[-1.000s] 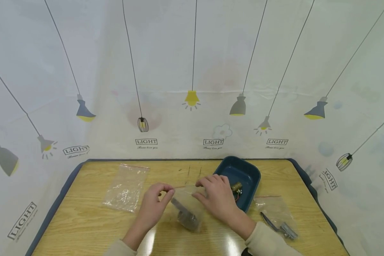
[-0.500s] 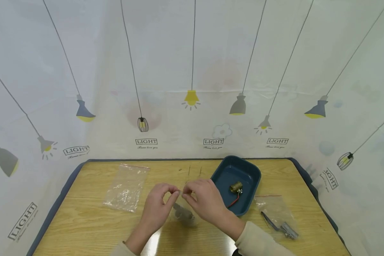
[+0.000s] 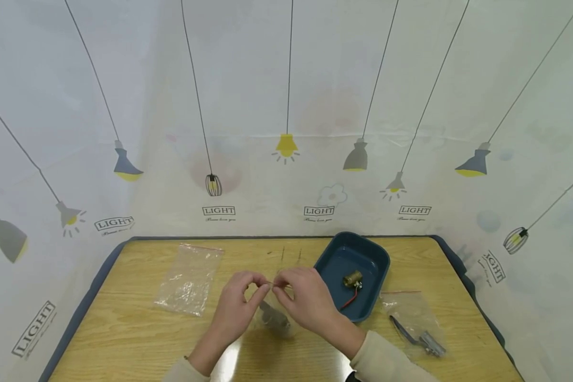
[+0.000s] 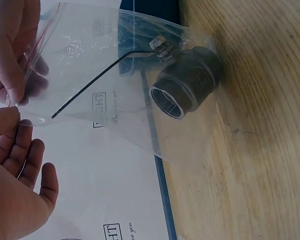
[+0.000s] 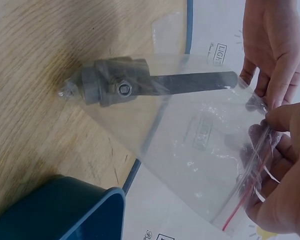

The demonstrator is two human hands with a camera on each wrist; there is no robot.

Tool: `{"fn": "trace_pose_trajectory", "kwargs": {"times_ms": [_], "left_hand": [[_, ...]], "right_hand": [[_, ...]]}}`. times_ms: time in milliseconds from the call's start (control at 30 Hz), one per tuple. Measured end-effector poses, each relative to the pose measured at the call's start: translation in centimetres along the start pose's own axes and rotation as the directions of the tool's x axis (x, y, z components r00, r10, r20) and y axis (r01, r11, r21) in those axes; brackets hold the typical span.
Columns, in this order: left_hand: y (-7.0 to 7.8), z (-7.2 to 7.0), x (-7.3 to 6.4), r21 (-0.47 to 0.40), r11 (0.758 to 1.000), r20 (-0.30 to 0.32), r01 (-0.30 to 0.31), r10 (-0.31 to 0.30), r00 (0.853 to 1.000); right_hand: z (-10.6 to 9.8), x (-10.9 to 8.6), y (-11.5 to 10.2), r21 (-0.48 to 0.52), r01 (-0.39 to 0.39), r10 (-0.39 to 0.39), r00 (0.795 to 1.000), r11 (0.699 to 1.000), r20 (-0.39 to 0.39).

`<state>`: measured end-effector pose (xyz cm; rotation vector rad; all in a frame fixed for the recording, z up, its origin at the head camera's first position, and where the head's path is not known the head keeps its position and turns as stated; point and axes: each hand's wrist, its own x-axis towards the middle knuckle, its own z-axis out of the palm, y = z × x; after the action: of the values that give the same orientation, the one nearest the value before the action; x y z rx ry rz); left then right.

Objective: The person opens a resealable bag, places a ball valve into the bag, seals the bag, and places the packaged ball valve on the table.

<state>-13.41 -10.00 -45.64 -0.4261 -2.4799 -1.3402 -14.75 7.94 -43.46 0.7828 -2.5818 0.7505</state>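
Observation:
A clear zip bag (image 5: pixel 190 130) with a red seal line hangs between the two hands. Inside it is a grey metal ball valve (image 4: pixel 187 82) with a threaded opening and a long flat lever handle (image 5: pixel 195 83). My left hand (image 3: pixel 236 305) pinches the bag's top edge between thumb and index finger. Close beside it, my right hand (image 3: pixel 307 302) pinches the same edge, the fingertips nearly meeting. In the left wrist view the bag's lower end is at the tabletop; whether it bears on it I cannot tell.
A dark blue tray (image 3: pixel 331 252) behind the right hand holds a brass-coloured valve (image 3: pixel 352 279) with a red handle. To the right lies a zip bag (image 3: pixel 408 302) with another lever valve (image 3: pixel 430 344). Another clear bag (image 3: pixel 188 278) lies flat at left on the wooden table (image 3: pixel 124 329).
A second ago the right hand was spread apart from the left; it has moved left and now pinches the bag's edge beside it. The tray's valve has come into fuller view.

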Motion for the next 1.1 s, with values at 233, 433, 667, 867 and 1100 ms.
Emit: {"fn": "trace_pose_trajectory", "kwargs": {"times_ms": [233, 433, 667, 867, 1100], "left_hand": [[0.1, 0.1, 0.0, -0.024, 0.999, -0.025, -0.038, 0.037, 0.999], [0.0, 0.0, -0.1, -0.057, 0.998, 0.008, -0.015, 0.015, 1.0], [-0.4, -0.2, -0.2, -0.06, 0.998, 0.056, 0.031, -0.028, 0.998], [-0.6, -0.1, -0.2, -0.042, 0.999, 0.033, -0.027, 0.029, 0.999], [-0.7, 0.1, -0.1, -0.041, 0.993, -0.01, -0.107, 0.106, 0.994]], "right_hand": [[0.0, 0.1, -0.2, 0.03, 0.008, -0.007, 1.0, 1.0, -0.021], [-0.2, 0.1, -0.4, 0.066, -0.018, 0.017, 1.0, 0.998, 0.018], [-0.4, 0.1, -0.4, 0.088, -0.036, 0.031, 0.998, 0.995, 0.062], [-0.6, 0.0, -0.3, 0.091, -0.032, 0.027, 0.998, 0.995, 0.06], [-1.0, 0.0, -0.2, 0.128, -0.033, 0.028, 0.999, 0.991, 0.039]]}}
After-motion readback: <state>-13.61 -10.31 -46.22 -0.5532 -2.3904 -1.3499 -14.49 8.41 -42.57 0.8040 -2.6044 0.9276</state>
